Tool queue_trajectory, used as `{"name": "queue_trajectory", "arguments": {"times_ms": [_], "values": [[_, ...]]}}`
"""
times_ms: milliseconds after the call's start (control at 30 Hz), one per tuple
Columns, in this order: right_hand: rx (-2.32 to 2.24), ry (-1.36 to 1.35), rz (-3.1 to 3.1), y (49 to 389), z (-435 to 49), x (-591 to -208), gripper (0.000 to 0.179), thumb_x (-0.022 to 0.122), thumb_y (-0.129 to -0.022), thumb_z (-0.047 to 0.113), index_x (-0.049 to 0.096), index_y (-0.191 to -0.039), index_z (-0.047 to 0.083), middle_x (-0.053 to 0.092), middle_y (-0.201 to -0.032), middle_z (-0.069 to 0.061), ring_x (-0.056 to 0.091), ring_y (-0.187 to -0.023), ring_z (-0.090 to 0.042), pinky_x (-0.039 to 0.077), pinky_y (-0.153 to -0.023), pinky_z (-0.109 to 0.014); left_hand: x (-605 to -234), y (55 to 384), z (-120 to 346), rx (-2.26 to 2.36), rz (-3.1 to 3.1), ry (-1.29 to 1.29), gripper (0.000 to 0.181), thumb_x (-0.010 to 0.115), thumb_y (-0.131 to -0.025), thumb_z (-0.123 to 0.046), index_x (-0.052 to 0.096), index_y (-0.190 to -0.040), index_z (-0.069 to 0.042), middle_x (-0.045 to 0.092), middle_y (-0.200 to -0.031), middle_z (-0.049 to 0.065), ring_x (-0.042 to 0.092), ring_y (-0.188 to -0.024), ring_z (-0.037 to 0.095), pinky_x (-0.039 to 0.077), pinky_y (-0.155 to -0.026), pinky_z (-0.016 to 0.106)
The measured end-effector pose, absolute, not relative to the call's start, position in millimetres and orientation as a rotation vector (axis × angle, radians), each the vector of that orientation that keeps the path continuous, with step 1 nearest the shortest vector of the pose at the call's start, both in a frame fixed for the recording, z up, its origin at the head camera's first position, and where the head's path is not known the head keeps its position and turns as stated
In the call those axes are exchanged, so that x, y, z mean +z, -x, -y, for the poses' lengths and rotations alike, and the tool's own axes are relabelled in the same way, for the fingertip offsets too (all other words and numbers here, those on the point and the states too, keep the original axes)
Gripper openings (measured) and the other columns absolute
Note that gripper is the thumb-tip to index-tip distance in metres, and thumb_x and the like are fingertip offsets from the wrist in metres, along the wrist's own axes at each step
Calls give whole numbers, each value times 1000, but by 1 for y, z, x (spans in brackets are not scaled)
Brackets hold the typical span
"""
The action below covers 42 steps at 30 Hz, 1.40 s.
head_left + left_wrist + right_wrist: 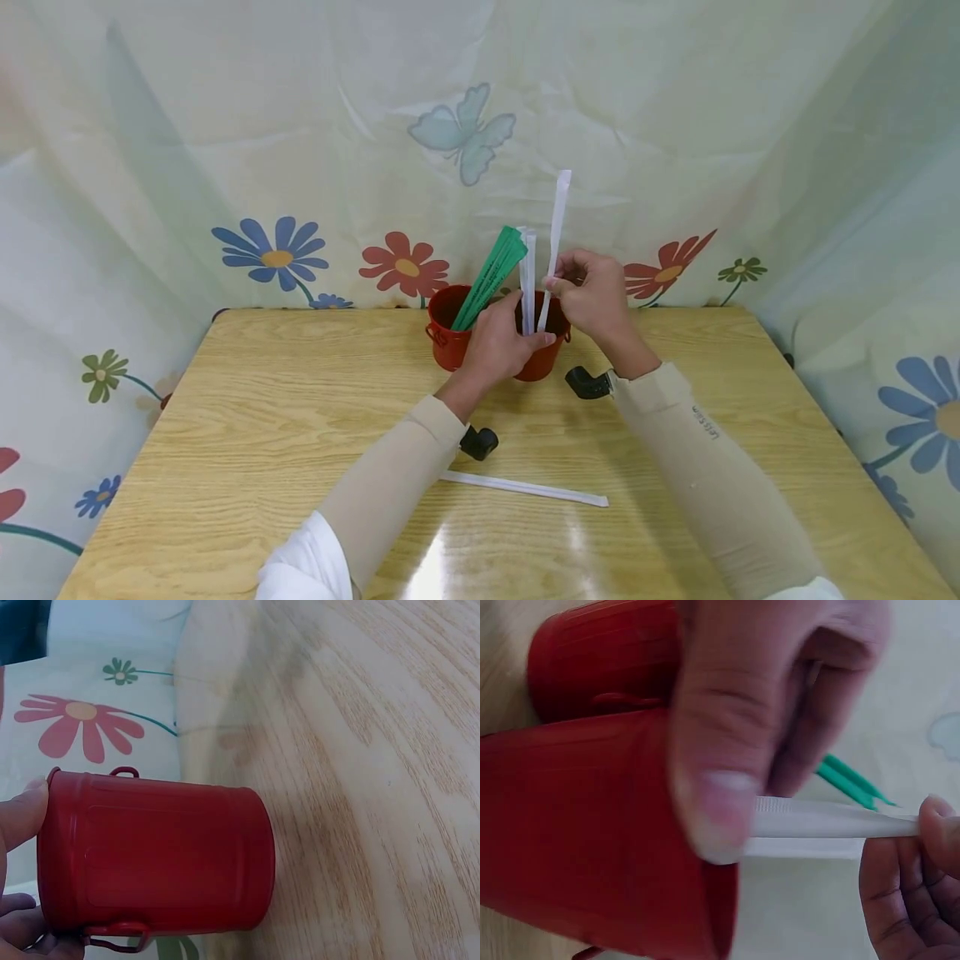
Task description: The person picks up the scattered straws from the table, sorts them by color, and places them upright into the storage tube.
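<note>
Two small red metal buckets stand side by side at the back of the table. Green-wrapped sticks lean in the left bucket; several white paper-wrapped straws stand in the right bucket. My left hand grips the right bucket's rim, its thumb and fingers spread around the mouth. Between thumb and fingers, my right hand pinches another white paper-wrapped straw above that bucket. This straw's lower end reaches down into the bucket's mouth, while its top rises well above the others.
One more white wrapped straw lies on the wooden table in front, partly behind my left forearm. A flowered curtain hangs directly behind the table. A black mount juts from my right wrist, another from my left.
</note>
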State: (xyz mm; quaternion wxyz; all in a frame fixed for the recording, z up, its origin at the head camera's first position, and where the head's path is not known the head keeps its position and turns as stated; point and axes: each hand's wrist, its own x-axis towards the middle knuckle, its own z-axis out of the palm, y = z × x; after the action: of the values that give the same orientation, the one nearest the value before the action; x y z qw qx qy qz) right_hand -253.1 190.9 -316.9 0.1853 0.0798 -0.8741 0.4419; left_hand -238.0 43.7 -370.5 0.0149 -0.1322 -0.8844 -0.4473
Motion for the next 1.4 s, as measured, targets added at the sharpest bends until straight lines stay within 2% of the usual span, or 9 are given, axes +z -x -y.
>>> {"name": "queue_trajectory", "arguments": {"times_ms": [133, 333, 433, 533, 633, 867, 967, 1167, 1400], "values": [[1211, -216, 2521, 256, -191, -321, 7, 72, -86, 5, 68, -85, 1, 68, -79, -15, 61, -71, -23, 48, -58, -25, -370, 240, -44, -1383, 2760, 419, 66, 79, -83, -35, 50, -139, -17, 64, -127, 4, 63, -115, 26, 54, -98, 41], [1229, -193, 2622, 260, -194, -322, 8, 73, -87, 9, 71, -89, 1, 72, -84, -16, 65, -73, -23, 52, -59, -25, -367, 244, -43, -1371, 2761, 429, 66, 78, -83, -35, 50, -139, -17, 64, -126, 4, 63, -111, 23, 55, -97, 39], [1267, -169, 2669, 260, -197, -323, 16, 70, -90, 12, 72, -100, 0, 74, -94, -19, 71, -79, -26, 58, -65, -27, -367, 245, -43, -1379, 2764, 429, 65, 78, -84, -36, 50, -139, -17, 64, -126, 4, 62, -112, 24, 54, -98, 40], [1262, -131, 2686, 255, -202, -324, 25, 66, -94, 15, 70, -114, 0, 73, -106, -19, 73, -90, -30, 61, -77, -37, -367, 244, -44, -1389, 2760, 428, 65, 78, -84, -35, 50, -139, -16, 63, -125, 5, 62, -113, 26, 54, -97, 40], [1171, -160, 2622, 242, -206, -328, 25, 65, -94, 14, 69, -115, 1, 73, -107, -17, 71, -94, -30, 59, -84, -44, -367, 242, -44, -1384, 2763, 414, 67, 79, -83, -35, 49, -140, -15, 63, -126, 6, 61, -112, 25, 54, -97, 41], [974, -570, 2636, 180, -199, -347, 4, 72, -86, 4, 73, -90, 6, 72, -82, -5, 62, -70, -14, 53, -63, -24, -369, 239, -46, -1325, 2772, 423, 62, 79, -83, -35, 52, -135, -13, 65, -120, 6, 61, -105, 20, 57, -91, 38], [851, -771, 2827, 156, -197, -360, 7, 73, -86, 4, 72, -90, 9, 70, -82, 0, 58, -70, -7, 51, -63, -20, -368, 240, -46, -1316, 2763, 431, 63, 79, -83, -36, 51, -135, -13, 65, -121, 6, 61, -105, 20, 57, -91, 38], [627, -1096, 3065, 127, -189, -391, 10, 73, -86, 6, 68, -95, 8, 64, -84, 2, 52, -73, -3, 49, -66, -22, -370, 238, -45, -1343, 2777, 405, 68, 78, -83, -37, 48, -140, -14, 63, -125, 6, 61, -107, 21, 56, -93, 40], [330, -1216, 3110, 111, -175, -411, 20, 73, -81, 2, 66, -97, 12, 58, -83, 6, 51, -73, -6, 49, -66, -24, -372, 235, -44, -1354, 2776, 400, 70, 79, -83, -37, 48, -141, -13, 63, -124, 6, 60, -106, 21, 57, -92, 40]]}}
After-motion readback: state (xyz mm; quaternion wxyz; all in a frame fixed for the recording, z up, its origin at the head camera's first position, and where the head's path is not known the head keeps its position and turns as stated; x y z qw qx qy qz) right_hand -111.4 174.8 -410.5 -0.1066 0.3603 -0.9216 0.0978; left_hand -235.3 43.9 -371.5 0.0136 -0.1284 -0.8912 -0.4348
